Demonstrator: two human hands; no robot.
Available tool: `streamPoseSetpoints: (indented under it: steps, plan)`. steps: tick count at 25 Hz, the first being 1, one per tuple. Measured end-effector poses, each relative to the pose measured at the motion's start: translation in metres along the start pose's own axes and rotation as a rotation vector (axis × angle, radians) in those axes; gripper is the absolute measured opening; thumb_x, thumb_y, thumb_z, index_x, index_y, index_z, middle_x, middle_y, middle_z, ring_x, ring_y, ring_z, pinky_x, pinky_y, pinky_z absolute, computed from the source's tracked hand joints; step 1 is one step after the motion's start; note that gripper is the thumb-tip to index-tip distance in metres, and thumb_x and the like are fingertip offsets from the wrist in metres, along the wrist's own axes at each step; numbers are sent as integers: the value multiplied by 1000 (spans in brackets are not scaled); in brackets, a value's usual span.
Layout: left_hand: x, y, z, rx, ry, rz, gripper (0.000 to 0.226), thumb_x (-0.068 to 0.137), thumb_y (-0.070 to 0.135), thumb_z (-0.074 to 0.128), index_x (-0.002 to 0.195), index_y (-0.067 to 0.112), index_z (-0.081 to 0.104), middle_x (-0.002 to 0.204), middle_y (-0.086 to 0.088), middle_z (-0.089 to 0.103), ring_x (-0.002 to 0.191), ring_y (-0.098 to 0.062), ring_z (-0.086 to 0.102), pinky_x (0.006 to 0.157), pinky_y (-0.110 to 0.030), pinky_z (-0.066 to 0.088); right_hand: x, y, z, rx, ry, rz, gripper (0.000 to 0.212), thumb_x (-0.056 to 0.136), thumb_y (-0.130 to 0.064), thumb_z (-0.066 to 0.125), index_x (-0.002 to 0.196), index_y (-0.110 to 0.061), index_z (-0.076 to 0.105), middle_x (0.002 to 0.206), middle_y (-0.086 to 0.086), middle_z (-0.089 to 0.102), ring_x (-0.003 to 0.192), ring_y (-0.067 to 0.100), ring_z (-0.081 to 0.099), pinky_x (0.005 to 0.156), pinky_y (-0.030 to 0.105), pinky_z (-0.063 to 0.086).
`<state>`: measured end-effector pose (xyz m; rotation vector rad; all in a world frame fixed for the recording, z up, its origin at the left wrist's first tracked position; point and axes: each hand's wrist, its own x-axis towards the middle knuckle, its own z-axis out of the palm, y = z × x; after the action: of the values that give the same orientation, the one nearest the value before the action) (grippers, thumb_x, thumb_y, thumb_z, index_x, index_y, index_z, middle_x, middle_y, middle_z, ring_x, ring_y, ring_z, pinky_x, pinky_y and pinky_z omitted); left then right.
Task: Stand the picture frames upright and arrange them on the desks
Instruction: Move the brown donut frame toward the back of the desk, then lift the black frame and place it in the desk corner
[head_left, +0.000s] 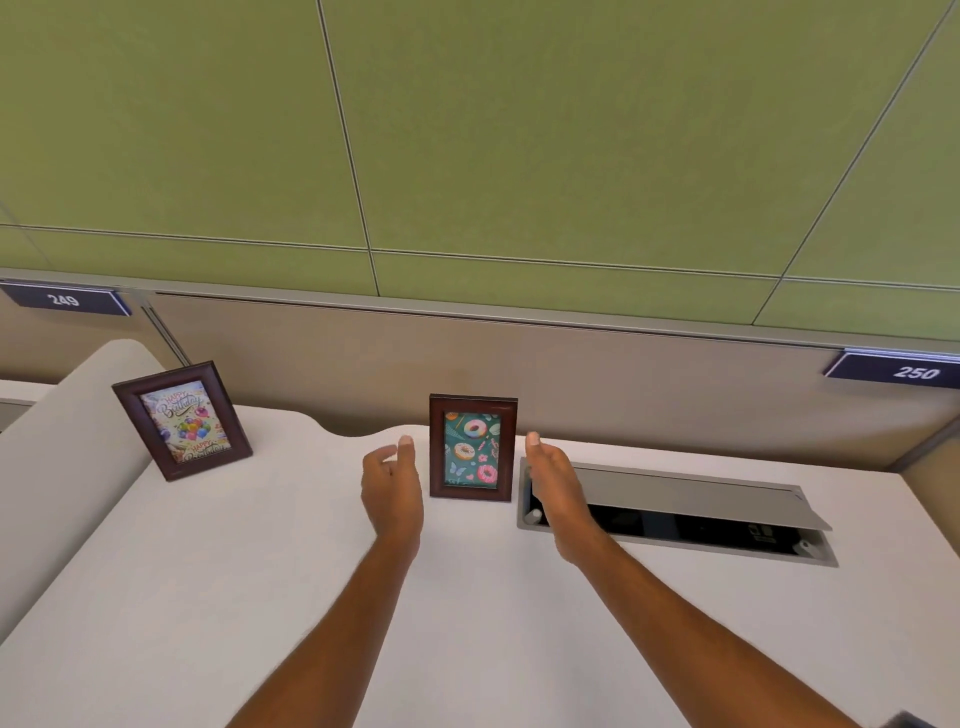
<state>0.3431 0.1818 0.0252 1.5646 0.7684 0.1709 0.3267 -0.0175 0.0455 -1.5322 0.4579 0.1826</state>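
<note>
A dark wooden picture frame with a doughnut print (471, 448) stands upright near the back of the white desk (260, 571). My left hand (392, 483) hovers just left of it, fingers apart, a small gap from the frame's edge. My right hand (553, 480) is just right of the frame, flat and open, also apart from it. Neither hand holds anything. A second dark frame with a birthday balloon picture (182, 420) stands upright at the back left of the desk, turned slightly.
An open cable hatch (675, 514) with a raised grey lid sits in the desk right of the doughnut frame, under my right hand. A beige and green partition wall (467, 182) backs the desk. Number plates 249 (65, 300) and 250 (917, 372) hang on it.
</note>
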Motion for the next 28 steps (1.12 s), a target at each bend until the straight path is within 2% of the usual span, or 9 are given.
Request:
streamPoseSetpoints:
  steps: [2, 5, 7, 10, 16, 22, 28]
  plan:
    - [-26, -10, -3, -21, 32, -16, 29, 104, 46, 64, 106, 19, 70, 108, -10, 76, 99, -31, 71, 89, -44, 61, -18, 6, -9, 0, 14, -1, 45, 103, -69, 51, 113, -28, 68, 114, -7, 72, 108, 12, 66, 81, 30, 49]
    - [-58, -25, -6, -18, -107, -43, 23, 104, 30, 65, 90, 15, 76, 93, -14, 77, 75, -23, 67, 67, -34, 56, -47, 18, -23, 11, 50, -5, 48, 106, -60, 53, 113, -19, 77, 113, 3, 79, 104, 21, 71, 87, 36, 52]
    - [-76, -28, -6, 27, -221, -80, 23, 103, 26, 65, 89, 13, 79, 82, -11, 74, 67, -21, 65, 62, -31, 53, -66, 22, -35, 1, 69, -18, 47, 108, -56, 52, 108, -17, 79, 110, 7, 82, 104, 26, 75, 91, 41, 57]
    - [-108, -28, -3, 85, -403, -126, 20, 102, 23, 65, 97, 10, 80, 80, -9, 75, 70, -23, 69, 65, -32, 52, -96, 26, -56, -3, 73, -64, 41, 110, -50, 54, 106, -18, 80, 103, 3, 84, 103, 27, 78, 88, 41, 60]
    - [-175, -27, 15, 207, -732, -81, 27, 98, 35, 65, 108, 15, 80, 89, -4, 82, 81, -20, 77, 79, -37, 55, -145, 33, -108, 15, 112, -125, 18, 105, -34, 66, 108, -21, 79, 99, -1, 85, 99, 25, 80, 84, 37, 62]
    - [-244, -28, 53, 242, -889, -32, 26, 102, 34, 63, 116, 18, 77, 101, -9, 84, 92, -26, 79, 85, -42, 59, -191, 41, -178, 7, 201, -213, 18, 104, -40, 68, 110, -27, 78, 100, -8, 84, 92, 11, 80, 79, 28, 61]
    - [-312, -38, 91, 332, -1051, -13, 40, 105, 50, 62, 121, 17, 76, 111, -9, 84, 104, -29, 80, 91, -43, 61, -232, 40, -261, 39, 380, -259, 20, 105, -40, 69, 114, -24, 77, 102, -6, 84, 94, 15, 81, 82, 32, 65]
